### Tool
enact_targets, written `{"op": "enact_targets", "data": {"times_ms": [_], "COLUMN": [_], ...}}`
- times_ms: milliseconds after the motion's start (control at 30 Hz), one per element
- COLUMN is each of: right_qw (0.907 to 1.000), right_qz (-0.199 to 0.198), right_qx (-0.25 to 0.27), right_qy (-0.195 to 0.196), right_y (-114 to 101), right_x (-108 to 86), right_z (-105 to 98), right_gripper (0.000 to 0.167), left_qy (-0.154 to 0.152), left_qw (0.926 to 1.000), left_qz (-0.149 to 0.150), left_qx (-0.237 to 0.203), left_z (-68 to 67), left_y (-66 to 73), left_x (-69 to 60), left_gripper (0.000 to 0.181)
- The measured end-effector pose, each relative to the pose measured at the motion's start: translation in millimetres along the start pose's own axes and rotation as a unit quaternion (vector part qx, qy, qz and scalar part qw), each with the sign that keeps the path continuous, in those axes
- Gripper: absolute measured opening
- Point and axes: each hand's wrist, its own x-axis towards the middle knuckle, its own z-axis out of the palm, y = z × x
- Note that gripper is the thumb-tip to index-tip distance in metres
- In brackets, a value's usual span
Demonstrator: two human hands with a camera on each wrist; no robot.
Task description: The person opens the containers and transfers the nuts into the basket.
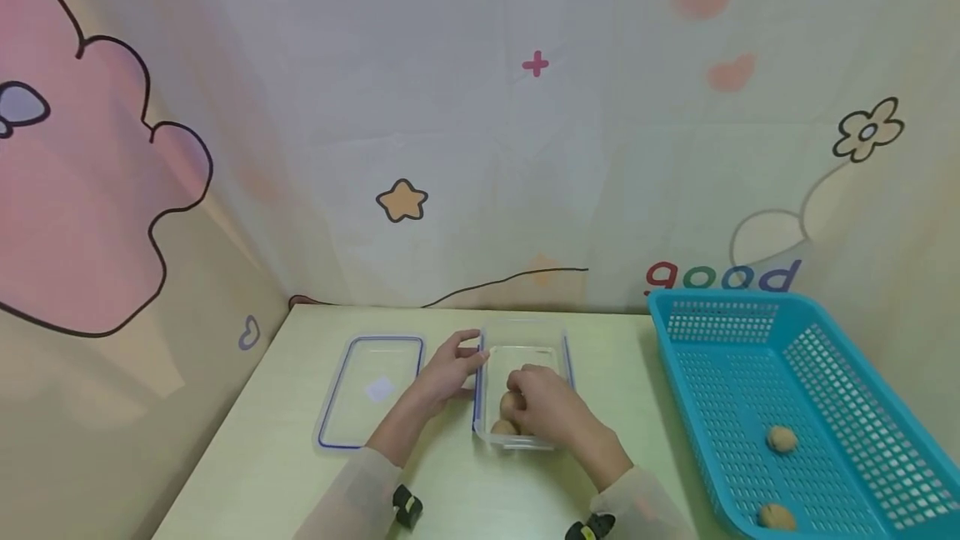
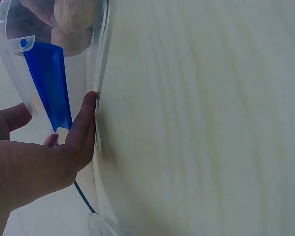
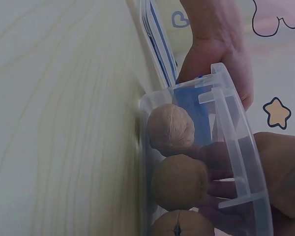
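Observation:
A clear plastic container (image 1: 525,340) with blue side clips stands on the table; several walnuts (image 3: 171,127) lie in its near end. My right hand (image 1: 551,407) reaches down inside, its fingers curled around a walnut (image 1: 512,404). Through the clear wall, the right wrist view shows fingertips against the middle walnut (image 3: 179,182). My left hand (image 1: 446,373) rests against the container's left side, fingers fairly straight. In the left wrist view that hand (image 2: 44,157) touches the wall beside a blue clip (image 2: 50,83), one finger low near the tabletop.
Left of the container a clear lid (image 1: 371,394) with a blue seal lies flat. On the right stands a blue perforated basket (image 1: 727,357) with two walnuts (image 1: 782,439) on its bottom. A printed curtain (image 1: 480,148) hangs behind the table.

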Motion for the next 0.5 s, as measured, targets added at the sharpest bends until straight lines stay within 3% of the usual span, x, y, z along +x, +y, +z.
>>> {"op": "enact_targets", "data": {"times_ms": [267, 500], "right_qw": [0.9994, 0.9971], "right_qz": [0.007, 0.009], "right_qx": [0.024, 0.036], "right_qy": [0.023, 0.066], "right_y": [-6, -20], "right_x": [-6.3, -24.2], "right_z": [-10, -39], "right_gripper": [0.016, 0.022], "left_qy": [-0.002, -0.004], "left_qw": [1.0, 1.0], "left_qz": [-0.001, -0.001], "left_qx": [0.001, -0.003], "left_z": [-1.7, -0.4], "left_y": [1.3, 0.8], "left_x": [-1.0, -0.5], "left_gripper": [0.057, 0.058]}}
